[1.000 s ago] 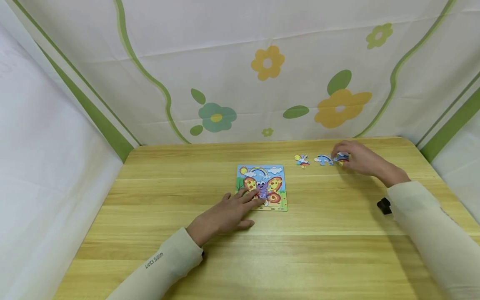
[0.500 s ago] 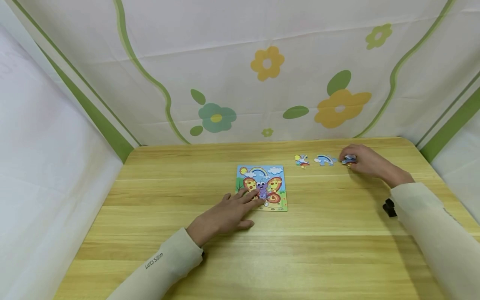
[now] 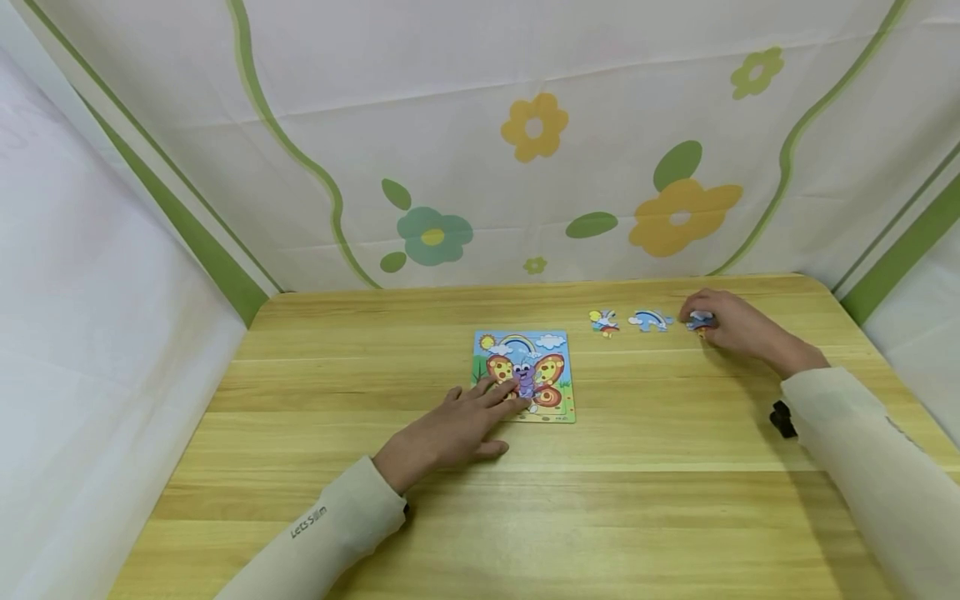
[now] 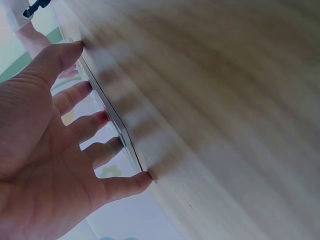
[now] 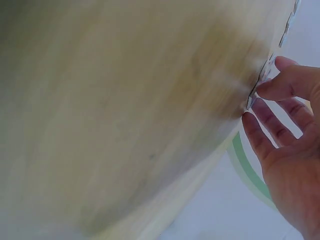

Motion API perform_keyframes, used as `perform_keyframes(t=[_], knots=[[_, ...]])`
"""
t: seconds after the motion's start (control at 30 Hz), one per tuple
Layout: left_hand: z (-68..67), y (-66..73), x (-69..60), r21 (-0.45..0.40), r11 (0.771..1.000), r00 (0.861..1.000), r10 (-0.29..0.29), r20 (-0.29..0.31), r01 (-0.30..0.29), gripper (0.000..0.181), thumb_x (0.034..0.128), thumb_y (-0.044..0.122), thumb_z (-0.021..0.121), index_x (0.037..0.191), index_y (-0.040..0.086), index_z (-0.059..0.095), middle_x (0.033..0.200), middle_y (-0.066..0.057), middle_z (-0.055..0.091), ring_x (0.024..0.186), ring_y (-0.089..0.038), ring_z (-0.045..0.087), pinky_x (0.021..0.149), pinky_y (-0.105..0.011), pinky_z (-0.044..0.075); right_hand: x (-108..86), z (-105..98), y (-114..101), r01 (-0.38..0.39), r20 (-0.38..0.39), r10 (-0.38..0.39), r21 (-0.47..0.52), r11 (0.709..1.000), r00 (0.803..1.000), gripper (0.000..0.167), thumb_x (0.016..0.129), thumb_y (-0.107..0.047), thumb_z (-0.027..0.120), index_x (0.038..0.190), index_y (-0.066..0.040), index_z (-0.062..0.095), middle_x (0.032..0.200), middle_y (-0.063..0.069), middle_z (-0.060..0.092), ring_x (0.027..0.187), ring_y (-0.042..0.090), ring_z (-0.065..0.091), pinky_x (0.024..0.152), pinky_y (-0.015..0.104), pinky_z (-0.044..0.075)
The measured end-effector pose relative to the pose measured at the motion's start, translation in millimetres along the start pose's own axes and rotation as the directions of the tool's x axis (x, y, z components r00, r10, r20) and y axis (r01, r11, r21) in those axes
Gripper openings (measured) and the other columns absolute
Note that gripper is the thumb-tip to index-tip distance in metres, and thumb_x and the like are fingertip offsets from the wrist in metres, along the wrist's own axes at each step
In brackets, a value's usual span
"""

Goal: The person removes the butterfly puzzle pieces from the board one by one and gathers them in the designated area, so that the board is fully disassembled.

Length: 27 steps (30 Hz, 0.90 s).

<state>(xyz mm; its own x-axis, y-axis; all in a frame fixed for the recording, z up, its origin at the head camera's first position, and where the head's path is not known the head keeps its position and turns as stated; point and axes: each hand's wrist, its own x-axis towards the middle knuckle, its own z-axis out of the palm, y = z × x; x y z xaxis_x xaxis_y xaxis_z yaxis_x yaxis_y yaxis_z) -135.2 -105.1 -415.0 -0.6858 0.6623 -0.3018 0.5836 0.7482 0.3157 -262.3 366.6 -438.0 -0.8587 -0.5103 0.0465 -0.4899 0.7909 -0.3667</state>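
Butterfly puzzle (image 3: 531, 365) lies square and colourful, left hand (image 3: 465, 422) spread on it, right hand (image 3: 729, 322) pinching a piece (image 3: 700, 319).

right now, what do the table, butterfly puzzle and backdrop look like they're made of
Table: wood or wood-look laminate, satin; streaked grain, soft sheen.
Butterfly puzzle: probably printed card or thin wood, smooth; thin edge, bright picture, core unclear.
Backdrop: likely matte fabric; creases run across it.
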Motion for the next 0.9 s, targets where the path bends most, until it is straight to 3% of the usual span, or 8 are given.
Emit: perform_keyframes(t=[0.2,0.6,0.9], knots=[[-0.3,0.3,-0.1,0.001,1.000,1.000,0.000,0.001,0.000,0.068,0.1078,0.039,0.058,0.167,0.030,0.028,0.177,-0.001,0.016,0.164,-0.035,0.012,0.122,-0.071,0.026,-2.3,-2.5,-1.2,-0.045,0.005,0.045,0.012,0.999,0.999,0.035,0.085,0.017,0.069,0.118,0.005,0.068,0.123,0.030,0.065,0.113,0.050,0.062,0.093,0.065,0.051],[0.0,0.0,0.2,0.001,1.000,1.000,-0.003,0.003,0.003,0.068,0.1076,0.039,0.059,0.168,0.030,0.028,0.178,0.000,0.015,0.164,-0.034,0.012,0.122,-0.071,0.026,-0.4,-2.8,0.7,-0.080,0.017,0.081,-0.012,0.997,0.997,0.038,0.086,0.016,0.070,0.123,0.010,0.064,0.123,0.032,0.064,0.112,0.048,0.064,0.093,0.064,0.052],[0.1,-0.1,0.1,0.001,1.000,1.000,-0.002,0.003,0.002,0.068,0.1075,0.039,0.059,0.167,0.030,0.028,0.177,0.000,0.015,0.164,-0.034,0.012,0.122,-0.071,0.026,1.0,-2.5,5.0,-0.065,0.039,0.067,-0.056,0.996,0.997,0.044,0.085,0.017,0.067,0.129,0.014,0.063,0.129,0.034,0.061,0.116,0.052,0.062,0.096,0.065,0.051]])
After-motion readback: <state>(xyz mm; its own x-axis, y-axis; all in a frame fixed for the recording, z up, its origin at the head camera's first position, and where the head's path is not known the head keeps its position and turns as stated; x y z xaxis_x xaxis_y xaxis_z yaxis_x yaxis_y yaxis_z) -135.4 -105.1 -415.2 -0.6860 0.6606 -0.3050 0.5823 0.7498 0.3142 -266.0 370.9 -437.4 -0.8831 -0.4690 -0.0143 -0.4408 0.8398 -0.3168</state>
